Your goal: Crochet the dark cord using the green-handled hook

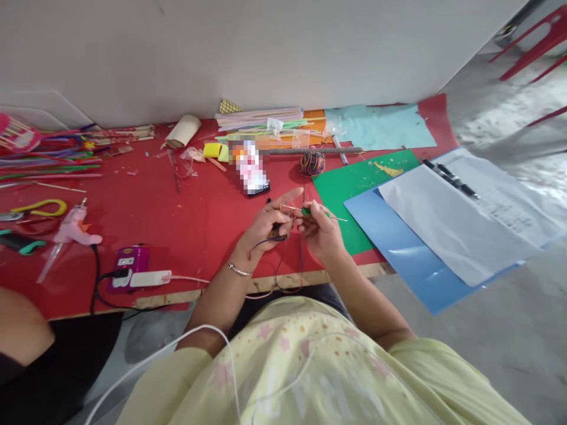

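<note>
My right hand [319, 227] pinches a thin metal crochet hook with a green grip [306, 211], its shaft pointing toward my left hand. Fingers of my left hand [270, 224] are curled on dark yarn [266, 241], with the index finger raised and a strand near the hook's tip. The two hands nearly touch above the table's front edge. Behind them lies a multicoloured ball of yarn [312, 164], from which a strand runs down to the hands. A phone [251, 171] rests on the red tabletop [155, 206].
A pink glue gun [73, 227], yellow-handled scissors [42, 208] and a purple power socket [129, 265] are at the left. Craft sticks [261, 120] lie at the back. Green card [363, 183], a blue folder [416, 265] and papers [452, 224] lie right. Another person's arm [22, 330] shows lower left.
</note>
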`<state>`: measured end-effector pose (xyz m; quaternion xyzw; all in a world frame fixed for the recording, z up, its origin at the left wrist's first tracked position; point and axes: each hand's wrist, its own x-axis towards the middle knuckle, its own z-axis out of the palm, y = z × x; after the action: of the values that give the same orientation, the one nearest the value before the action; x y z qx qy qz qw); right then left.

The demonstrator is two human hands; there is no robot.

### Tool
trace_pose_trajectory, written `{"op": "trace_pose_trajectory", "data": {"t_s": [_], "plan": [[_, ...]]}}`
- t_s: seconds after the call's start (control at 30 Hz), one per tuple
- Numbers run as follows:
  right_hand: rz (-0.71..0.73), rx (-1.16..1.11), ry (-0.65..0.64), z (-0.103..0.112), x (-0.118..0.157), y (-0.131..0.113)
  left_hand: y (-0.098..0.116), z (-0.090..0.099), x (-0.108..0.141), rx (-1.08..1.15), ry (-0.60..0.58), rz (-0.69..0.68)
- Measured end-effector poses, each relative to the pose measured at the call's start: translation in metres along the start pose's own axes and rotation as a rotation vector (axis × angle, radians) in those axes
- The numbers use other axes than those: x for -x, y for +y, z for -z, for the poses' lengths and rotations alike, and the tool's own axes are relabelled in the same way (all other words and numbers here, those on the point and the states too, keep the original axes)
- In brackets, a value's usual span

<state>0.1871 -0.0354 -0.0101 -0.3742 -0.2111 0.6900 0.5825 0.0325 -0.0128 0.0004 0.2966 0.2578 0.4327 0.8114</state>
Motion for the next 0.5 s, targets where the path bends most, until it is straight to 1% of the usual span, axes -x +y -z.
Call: {"op": "trace_pose_trajectory", "data": {"t_s": [0.07, 0.17, 0.3, 0.37, 0.43, 0.5], "plan": [[0.047, 0.078, 0.025, 0.001, 0.001, -0.004, 0.000, -0.002, 0.002, -0.082, 0.005, -0.053], [0.111, 0.124, 0.088, 0.000, 0.003, -0.006, -0.001, -0.002, 0.003, -0.180, 0.044, -0.110], [0.164, 0.070, 0.180, -0.006, 0.005, -0.001, -0.005, -0.004, 0.001, -0.237, 0.101, -0.147], [0.173, -0.004, 0.202, -0.010, 0.005, 0.003, -0.008, -0.008, 0.000, -0.214, 0.105, -0.156], [0.152, -0.079, 0.182, -0.012, 0.004, 0.008, -0.008, -0.011, -0.001, -0.138, 0.101, -0.146], [0.108, -0.147, 0.148, -0.014, 0.002, 0.013, -0.007, -0.013, 0.001, -0.019, 0.093, -0.105]]}}
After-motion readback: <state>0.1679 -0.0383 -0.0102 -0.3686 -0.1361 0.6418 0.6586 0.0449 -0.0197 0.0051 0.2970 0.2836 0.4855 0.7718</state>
